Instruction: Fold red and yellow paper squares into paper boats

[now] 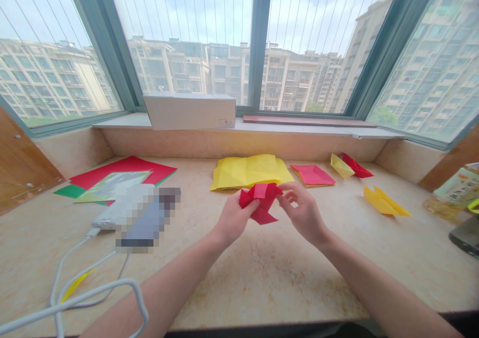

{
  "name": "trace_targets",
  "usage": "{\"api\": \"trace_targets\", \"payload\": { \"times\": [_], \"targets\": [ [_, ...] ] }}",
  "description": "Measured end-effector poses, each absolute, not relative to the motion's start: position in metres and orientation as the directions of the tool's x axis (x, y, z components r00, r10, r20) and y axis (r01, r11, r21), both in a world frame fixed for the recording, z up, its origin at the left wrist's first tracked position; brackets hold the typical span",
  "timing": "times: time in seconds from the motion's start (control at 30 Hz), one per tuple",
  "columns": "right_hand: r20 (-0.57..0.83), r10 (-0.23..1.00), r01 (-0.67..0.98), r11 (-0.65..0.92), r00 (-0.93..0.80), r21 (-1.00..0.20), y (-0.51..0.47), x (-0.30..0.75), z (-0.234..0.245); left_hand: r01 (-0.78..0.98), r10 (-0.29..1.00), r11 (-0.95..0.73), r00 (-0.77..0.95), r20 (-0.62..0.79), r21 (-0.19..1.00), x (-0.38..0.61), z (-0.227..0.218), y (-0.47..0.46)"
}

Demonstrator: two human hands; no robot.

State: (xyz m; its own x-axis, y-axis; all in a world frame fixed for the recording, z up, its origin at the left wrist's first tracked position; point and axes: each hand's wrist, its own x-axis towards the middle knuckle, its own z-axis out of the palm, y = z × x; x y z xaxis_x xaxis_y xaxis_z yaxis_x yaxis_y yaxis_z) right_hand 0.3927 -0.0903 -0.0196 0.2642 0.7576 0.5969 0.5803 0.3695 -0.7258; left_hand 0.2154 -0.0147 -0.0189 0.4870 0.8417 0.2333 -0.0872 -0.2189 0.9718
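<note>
Item in hand: 1 red folded paper (262,202), partly formed, with several crisp creases, a raised flap at its top and a pointed corner hanging at 5 o'clock. It is matte, thin and flat-coloured. It is held just above the stone counter (262,278), at the middle of the view, directly in front of the person.

Left hand (232,219): forearm enters from 7 o'clock. The thumb lies on top of the paper's left part and the fingers are curled beneath, closed in a pinch on it.

Right hand (306,213): forearm enters from 5 o'clock. Fingers are curled narrow, with thumb and forefinger tips closed on the paper's right flap.

Surroundings: the counter is polished, mottled beige stone. A creased yellow sheet (249,171) lies just beyond the held piece at 12 o'clock. A pink folded square (312,174) lies at 1 o'clock. Further out, at 2 o'clock, 2 small folded pieces, 1 yellow (340,166) and 1 red (356,166), touch each other. A yellow folded piece (385,201) lies at 3 o'clock, well apart. Flat red sheets (127,170) lie at 10 o'clock. White cables (75,290) loop at 8 o'clock. A white box (189,111) stands on the windowsill.
</note>
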Motion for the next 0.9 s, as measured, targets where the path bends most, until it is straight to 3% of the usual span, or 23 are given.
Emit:
{"api": "trace_targets", "payload": {
  "times": [0.13, 0.27, 0.47, 0.67, 0.9],
  "targets": [
    [0.44, 0.845, 0.408, 0.301, 0.305, -0.862, -0.0864, 0.3937, -0.0224, -0.081, 0.809, -0.284, 0.514, 0.284, 0.955, 0.2142, -0.0217, -0.0127],
    [0.387, 0.869, 0.369, 0.266, 0.308, -0.891, -0.0852, 0.3958, -0.0234, -0.053, 0.794, -0.317, 0.53, 0.296, 0.947, 0.2127, -0.0212, -0.0137],
    [0.501, 0.823, 0.594, 0.268, 0.268, -0.759, -0.0863, 0.3991, -0.0227, -0.003, 0.833, -0.298, 0.488, 0.261, 0.955, 0.2134, -0.0178, -0.0148],
    [0.577, 0.81, 0.686, 0.361, 0.104, -0.631, -0.0907, 0.3951, -0.0196, -0.02, 0.83, -0.298, 0.488, 0.269, 0.954, 0.2125, -0.0149, -0.0146],
    [0.567, 0.823, 0.748, 0.367, 0.016, -0.553, -0.0911, 0.3994, -0.0188, -0.024, 0.8, -0.355, 0.51, 0.317, 0.934, 0.2122, -0.0138, -0.017]
  ]
}}
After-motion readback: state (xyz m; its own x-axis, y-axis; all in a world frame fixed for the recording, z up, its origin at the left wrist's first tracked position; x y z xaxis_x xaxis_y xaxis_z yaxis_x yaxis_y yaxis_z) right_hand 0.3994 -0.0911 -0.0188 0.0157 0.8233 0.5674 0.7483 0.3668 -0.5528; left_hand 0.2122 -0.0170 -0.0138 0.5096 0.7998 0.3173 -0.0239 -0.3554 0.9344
